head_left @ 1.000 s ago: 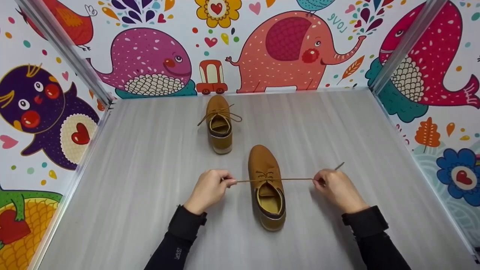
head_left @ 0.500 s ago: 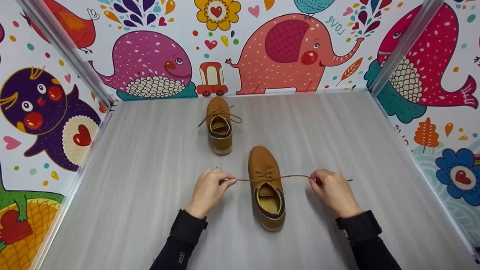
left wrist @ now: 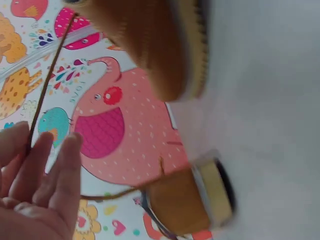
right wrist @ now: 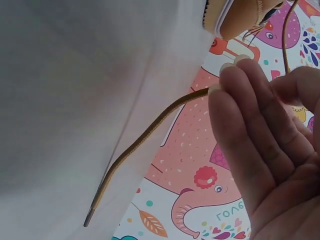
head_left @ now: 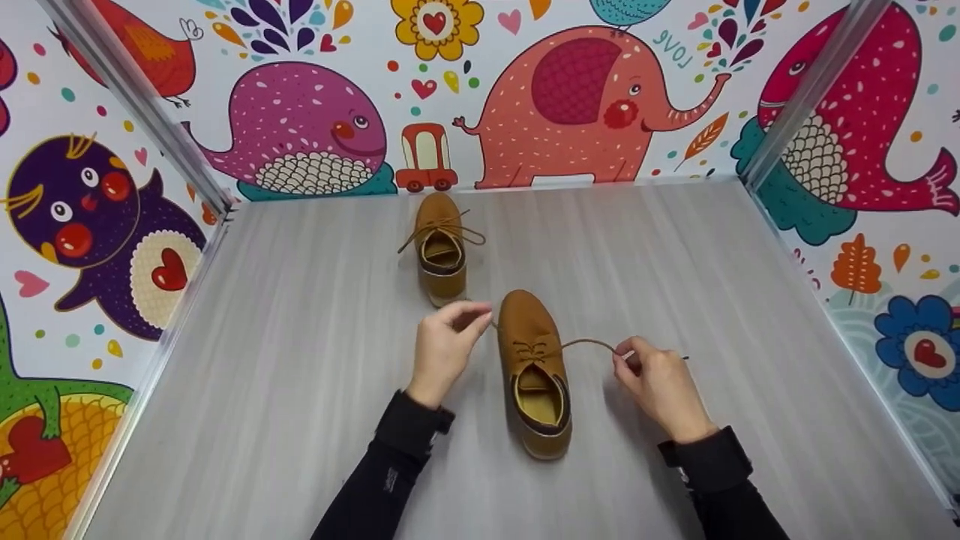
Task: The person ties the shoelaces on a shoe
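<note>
A tan lace-up shoe (head_left: 529,322) stands on the floor with its toe pointing away from me. To its left, my left hand (head_left: 442,352) pinches one end of its shoelace (left wrist: 49,75) between thumb and fingers, close beside the toe part. On the other side my right hand (head_left: 664,386) pinches the other shoelace end (head_left: 589,341), which bows slackly from the eyelets. The free tip of that shoelace (right wrist: 135,145) hangs past my fingers in the right wrist view. The shoe's collar (head_left: 540,397) is open toward me, and its laces cross over the tongue.
Farther back to the left stands a matching tan shoe (head_left: 442,277) with its laces (head_left: 439,229) tied in a bow. Its heel is near my left fingers in the head view. Printed cartoon panels (head_left: 577,105) wall the grey floor (head_left: 300,337) at the back and sides.
My left hand has moved up and right, from beside the laces toward the shoe's toe. My right hand has come slightly inward, and the shoelace, taut before, now sags.
</note>
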The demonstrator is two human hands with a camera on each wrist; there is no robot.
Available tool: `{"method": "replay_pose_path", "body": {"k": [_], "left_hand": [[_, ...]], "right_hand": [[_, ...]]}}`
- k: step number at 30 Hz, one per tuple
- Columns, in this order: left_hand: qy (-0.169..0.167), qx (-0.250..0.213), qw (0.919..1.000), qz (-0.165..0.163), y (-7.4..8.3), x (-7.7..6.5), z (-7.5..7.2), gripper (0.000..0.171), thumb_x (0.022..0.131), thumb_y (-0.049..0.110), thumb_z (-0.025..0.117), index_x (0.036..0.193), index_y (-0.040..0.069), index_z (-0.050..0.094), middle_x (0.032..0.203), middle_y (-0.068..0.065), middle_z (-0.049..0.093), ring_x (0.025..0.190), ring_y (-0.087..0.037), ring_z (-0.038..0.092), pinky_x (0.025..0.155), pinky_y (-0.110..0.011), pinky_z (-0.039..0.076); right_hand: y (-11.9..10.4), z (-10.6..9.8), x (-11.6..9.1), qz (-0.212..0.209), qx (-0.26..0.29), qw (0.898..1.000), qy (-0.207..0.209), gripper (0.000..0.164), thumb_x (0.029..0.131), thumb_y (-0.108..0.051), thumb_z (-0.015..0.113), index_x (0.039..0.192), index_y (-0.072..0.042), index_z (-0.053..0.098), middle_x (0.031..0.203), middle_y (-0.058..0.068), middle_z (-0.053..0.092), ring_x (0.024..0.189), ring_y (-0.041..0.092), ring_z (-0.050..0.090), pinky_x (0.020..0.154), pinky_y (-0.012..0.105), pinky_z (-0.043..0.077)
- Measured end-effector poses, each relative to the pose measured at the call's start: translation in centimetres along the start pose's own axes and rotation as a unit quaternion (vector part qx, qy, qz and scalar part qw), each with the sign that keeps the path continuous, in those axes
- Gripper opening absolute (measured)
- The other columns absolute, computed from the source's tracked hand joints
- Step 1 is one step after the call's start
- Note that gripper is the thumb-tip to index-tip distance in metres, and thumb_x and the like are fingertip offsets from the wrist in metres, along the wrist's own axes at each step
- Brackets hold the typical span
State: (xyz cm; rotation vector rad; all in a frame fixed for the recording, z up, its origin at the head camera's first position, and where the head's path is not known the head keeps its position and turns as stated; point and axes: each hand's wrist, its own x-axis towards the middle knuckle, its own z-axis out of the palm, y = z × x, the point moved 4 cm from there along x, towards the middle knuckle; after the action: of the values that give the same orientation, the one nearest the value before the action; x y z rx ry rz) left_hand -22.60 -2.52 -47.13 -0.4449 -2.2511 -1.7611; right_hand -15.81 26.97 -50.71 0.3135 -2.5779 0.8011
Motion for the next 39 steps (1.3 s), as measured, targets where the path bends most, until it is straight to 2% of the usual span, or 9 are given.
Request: {"method": "replay_pose_path", "body": {"k": [5,9,15,17,21,25,31,36,39], "left_hand": [[-0.061,-0.052,0.9967,-0.007,1.4,3.4,3.0,0.006,0.090,-0.003,0.069,0.091,0.001,0.066,0.097,-0.007,0.074,0.090,-0.018,0.070,0.079,-0.029,0.055],[-0.125,0.013,0.9904,-0.058,1.0,4.7,4.8,0.009,0.095,0.003,0.066,0.100,0.004,0.059,0.106,-0.006,0.073,0.098,-0.019,0.068,0.083,-0.031,0.053],[-0.153,0.160,0.9621,-0.159,-1.6,2.2,4.1,0.035,0.096,0.034,0.067,0.115,0.007,0.058,0.095,-0.004,0.065,0.080,-0.020,0.062,0.072,-0.035,0.049],[-0.159,0.171,0.9557,-0.180,-2.2,1.0,3.6,0.039,0.096,0.042,0.065,0.111,0.006,0.060,0.086,-0.005,0.062,0.068,-0.020,0.060,0.065,-0.036,0.048],[-0.185,0.159,0.9480,-0.205,-3.0,-0.7,3.2,0.044,0.093,0.053,0.063,0.097,0.009,0.064,0.079,-0.002,0.059,0.064,-0.016,0.055,0.062,-0.033,0.046],[-0.196,0.100,0.9545,-0.201,-3.1,-1.4,3.5,0.035,0.094,0.044,0.067,0.090,0.009,0.069,0.079,0.000,0.060,0.067,-0.014,0.054,0.063,-0.031,0.046],[-0.154,-0.030,0.9637,-0.216,-3.1,-1.5,4.1,0.021,0.096,0.022,0.067,0.090,0.002,0.068,0.079,-0.002,0.063,0.067,-0.016,0.057,0.062,-0.028,0.046],[-0.120,-0.175,0.9463,-0.244,-3.3,-1.6,4.2,0.024,0.099,0.021,0.062,0.098,-0.003,0.067,0.089,-0.011,0.073,0.071,-0.017,0.061,0.063,-0.027,0.046],[-0.114,-0.203,0.9371,-0.260,-3.4,-1.7,4.2,0.026,0.099,0.022,0.062,0.102,-0.004,0.067,0.089,-0.010,0.074,0.066,-0.014,0.057,0.059,-0.025,0.041]], "right_hand": [[-0.3,-0.1,0.1,0.010,0.026,0.999,0.022,0.015,0.084,0.005,0.071,0.089,-0.007,0.063,0.073,-0.002,0.071,0.060,0.007,0.065,0.052,0.026,0.050],[-0.4,0.2,0.2,0.019,0.056,0.998,0.035,0.017,0.084,0.007,0.071,0.096,-0.005,0.065,0.089,0.007,0.074,0.079,0.019,0.072,0.062,0.034,0.057],[-0.7,1.0,-0.2,0.070,0.068,0.995,0.032,0.013,0.088,0.002,0.069,0.099,-0.004,0.064,0.089,0.007,0.073,0.076,0.021,0.070,0.064,0.036,0.056],[-0.7,1.2,-0.4,0.095,0.061,0.993,0.016,0.004,0.092,-0.007,0.070,0.091,-0.006,0.066,0.077,0.000,0.069,0.066,0.016,0.065,0.060,0.033,0.052],[-0.9,2.4,-0.6,0.165,0.104,0.979,-0.065,0.028,0.099,-0.028,0.064,0.079,-0.009,0.071,0.060,-0.005,0.060,0.055,0.013,0.055,0.057,0.029,0.043],[-0.8,4.3,-0.5,0.252,0.193,0.940,-0.127,0.040,0.101,-0.040,0.057,0.085,-0.007,0.075,0.056,0.003,0.060,0.051,0.017,0.056,0.053,0.027,0.041],[-0.2,6.8,0.2,0.366,0.346,0.858,-0.105,0.035,0.099,-0.031,0.063,0.101,0.002,0.073,0.058,0.004,0.054,0.049,0.013,0.050,0.047,0.023,0.041],[0.3,7.6,1.2,0.438,0.485,0.754,-0.066,0.030,0.095,-0.023,0.068,0.110,0.003,0.068,0.060,-0.002,0.051,0.049,0.007,0.046,0.044,0.019,0.037],[0.4,7.7,1.8,0.461,0.544,0.698,-0.061,0.033,0.094,-0.024,0.070,0.114,0.002,0.066,0.059,-0.004,0.048,0.050,0.007,0.043,0.044,0.019,0.035]]}}
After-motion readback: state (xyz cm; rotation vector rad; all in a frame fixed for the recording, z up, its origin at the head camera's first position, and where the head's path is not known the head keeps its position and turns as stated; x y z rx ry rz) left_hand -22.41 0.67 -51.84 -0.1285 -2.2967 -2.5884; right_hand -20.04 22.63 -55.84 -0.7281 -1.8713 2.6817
